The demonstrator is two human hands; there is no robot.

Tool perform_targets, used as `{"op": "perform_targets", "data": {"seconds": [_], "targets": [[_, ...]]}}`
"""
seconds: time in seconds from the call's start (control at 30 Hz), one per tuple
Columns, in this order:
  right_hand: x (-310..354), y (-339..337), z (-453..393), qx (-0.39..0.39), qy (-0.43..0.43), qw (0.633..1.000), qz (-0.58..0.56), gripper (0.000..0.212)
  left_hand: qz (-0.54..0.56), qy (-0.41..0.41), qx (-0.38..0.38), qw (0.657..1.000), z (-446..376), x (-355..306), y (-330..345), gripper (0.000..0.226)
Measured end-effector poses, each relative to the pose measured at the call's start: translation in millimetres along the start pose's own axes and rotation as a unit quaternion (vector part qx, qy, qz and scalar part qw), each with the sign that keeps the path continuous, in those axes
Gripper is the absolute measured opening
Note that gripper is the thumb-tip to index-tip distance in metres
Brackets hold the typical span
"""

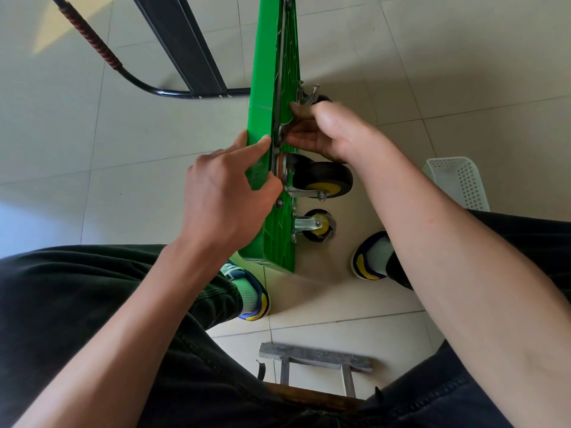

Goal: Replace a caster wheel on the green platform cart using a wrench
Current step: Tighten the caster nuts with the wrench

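Observation:
The green platform cart (265, 72) stands on its side edge between my feet, underside facing right. A caster wheel (323, 180) with a black tyre and yellow hub sits against the underside, its metal plate near the top edge. A second caster (318, 225) is mounted lower down. My left hand (225, 193) grips the cart's top edge, fingers on the deck and thumb by the caster's plate. My right hand (327, 131) curls around something metal just above the caster; what it holds is mostly hidden. Beyond it a metal caster bracket (309, 94) sticks out.
The cart's black folding handle (148, 84) lies on the tiled floor at left, beside a dark bar (182, 41). A white perforated basket (457, 180) stands at right. A small wooden and metal stool (315, 362) is beneath me. My shoes (369, 257) flank the cart.

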State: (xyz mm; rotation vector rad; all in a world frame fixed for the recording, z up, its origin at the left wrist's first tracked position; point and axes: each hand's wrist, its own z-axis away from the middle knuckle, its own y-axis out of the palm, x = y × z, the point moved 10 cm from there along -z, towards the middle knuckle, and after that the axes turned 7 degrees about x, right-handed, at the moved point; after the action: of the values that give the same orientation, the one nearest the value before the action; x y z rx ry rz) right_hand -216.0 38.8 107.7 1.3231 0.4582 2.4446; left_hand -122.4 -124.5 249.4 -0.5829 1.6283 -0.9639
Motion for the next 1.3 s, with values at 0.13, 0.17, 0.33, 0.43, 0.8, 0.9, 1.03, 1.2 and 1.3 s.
{"op": "perform_targets", "data": {"seconds": [0.13, 0.17, 0.33, 0.43, 0.8, 0.9, 1.03, 1.2, 1.3], "targets": [[14.2, -12.6, 7.6, -0.038, -0.084, 0.996, -0.005, 0.019, -0.004, -0.004, 0.000, 1.000, 0.0, 0.5, 0.2, 0.048], [20.0, -16.4, 11.6, -0.051, -0.112, 0.992, 0.011, 0.019, -0.005, -0.004, 0.000, 1.000, -0.5, 0.7, 0.0, 0.048], [52.9, -11.9, 54.6, -0.074, -0.311, 0.933, 0.163, 0.017, -0.004, 0.001, 0.003, 1.000, -0.2, -0.4, 0.4, 0.048], [60.8, 4.2, 88.9, -0.060, -0.406, 0.887, 0.212, 0.014, -0.002, 0.001, 0.006, 1.000, -0.4, -0.4, 1.2, 0.048], [58.6, 50.1, 126.7, -0.068, -0.525, 0.746, 0.403, 0.025, 0.016, 0.004, -0.002, 1.000, -1.2, 0.2, -1.1, 0.052], [56.2, 53.5, 126.0, -0.082, -0.529, 0.729, 0.427, 0.027, 0.013, 0.003, -0.002, 1.000, -0.6, -0.3, -0.8, 0.049], [54.7, 52.3, 129.0, -0.097, -0.534, 0.730, 0.416, 0.024, 0.011, 0.003, -0.001, 1.000, -0.9, 0.2, -0.6, 0.049], [56.0, 51.6, 122.9, -0.090, -0.519, 0.750, 0.401, 0.023, 0.019, -0.003, -0.003, 1.000, -0.8, 1.9, -0.9, 0.051], [57.7, 53.6, 122.0, -0.093, -0.519, 0.737, 0.423, 0.022, 0.018, 0.001, -0.006, 1.000, -0.2, 0.4, -1.7, 0.051]]}}
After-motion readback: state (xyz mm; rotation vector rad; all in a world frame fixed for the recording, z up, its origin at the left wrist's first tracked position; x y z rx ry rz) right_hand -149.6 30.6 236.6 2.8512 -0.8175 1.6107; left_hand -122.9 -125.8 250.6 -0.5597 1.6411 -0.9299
